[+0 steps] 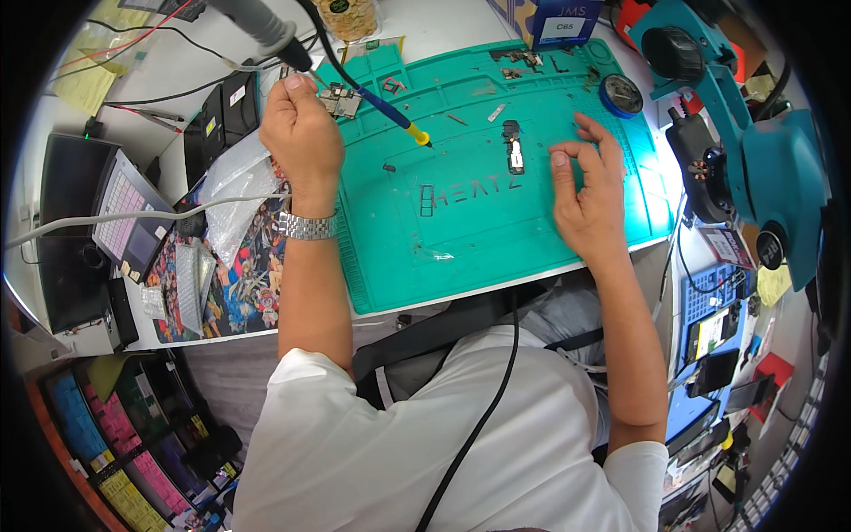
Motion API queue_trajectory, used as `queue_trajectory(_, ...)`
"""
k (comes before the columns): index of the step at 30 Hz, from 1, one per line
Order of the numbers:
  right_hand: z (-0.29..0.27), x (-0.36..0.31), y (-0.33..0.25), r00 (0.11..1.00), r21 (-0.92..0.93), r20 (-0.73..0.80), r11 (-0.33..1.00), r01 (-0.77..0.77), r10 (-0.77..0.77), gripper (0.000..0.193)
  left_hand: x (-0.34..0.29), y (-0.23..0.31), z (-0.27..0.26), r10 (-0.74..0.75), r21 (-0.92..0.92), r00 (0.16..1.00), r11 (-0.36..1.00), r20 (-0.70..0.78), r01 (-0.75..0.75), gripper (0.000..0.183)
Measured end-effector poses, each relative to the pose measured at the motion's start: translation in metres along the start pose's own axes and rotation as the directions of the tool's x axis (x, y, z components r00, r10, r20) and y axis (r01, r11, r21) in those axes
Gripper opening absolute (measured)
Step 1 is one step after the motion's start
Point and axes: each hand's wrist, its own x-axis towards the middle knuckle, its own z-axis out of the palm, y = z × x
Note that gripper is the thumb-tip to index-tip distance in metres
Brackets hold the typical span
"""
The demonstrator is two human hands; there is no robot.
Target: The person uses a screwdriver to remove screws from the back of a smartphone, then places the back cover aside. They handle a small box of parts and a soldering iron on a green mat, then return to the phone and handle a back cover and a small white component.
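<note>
My left hand (301,133), a metal watch on its wrist, is raised at the far left of the green work mat (399,266). Its fingers are closed in a pinch beside some small circuit boards (340,100); what they hold, if anything, I cannot make out. Over the mat's right part, my right hand (589,191) has its fingers apart and holds nothing. Left of it lies a narrow black and silver component (514,151). Between the hands, a soldering iron (390,113) with a blue and yellow handle slants down, tip toward the mat.
A grey tool handle (257,27) hangs above my left hand. A teal microscope (771,168) stands at right, near a round blue-rimmed tin (620,95). At left are an open laptop (128,213) and bubble wrap (191,275). A black cable (474,426) crosses my shirt.
</note>
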Motion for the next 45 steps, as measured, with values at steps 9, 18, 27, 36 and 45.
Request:
queue_trajectory(9,-0.001,0.002,0.007,0.998,-0.011,-0.014,0.998,0.058,-0.058,0.024,-0.021,0.039,0.013,0.070,0.188,0.993,0.978,0.099,-0.088,0.041)
queue_trajectory(18,0.000,0.002,-0.001,0.999,-0.045,0.043,0.999,0.008,-0.006,0.035,-0.045,0.060,0.019,0.058,-0.040,0.988,0.998,0.144,-0.053,0.040)
queue_trajectory(27,-0.001,0.001,0.008,0.998,-0.031,0.018,0.998,0.054,-0.054,0.026,-0.079,0.070,0.037,0.355,-0.173,0.857,0.934,0.373,-0.312,0.031)
queue_trajectory(36,-0.002,0.001,-0.002,0.998,-0.074,0.020,0.995,0.060,-0.059,0.023,-0.091,0.070,0.031,0.587,-0.352,0.574,0.807,0.571,-0.475,0.016)
queue_trajectory(45,-0.003,-0.001,-0.003,0.997,-0.094,0.016,0.993,0.071,-0.070,0.019,-0.092,0.069,0.034,0.607,-0.318,0.577,0.788,0.546,-0.527,0.024)
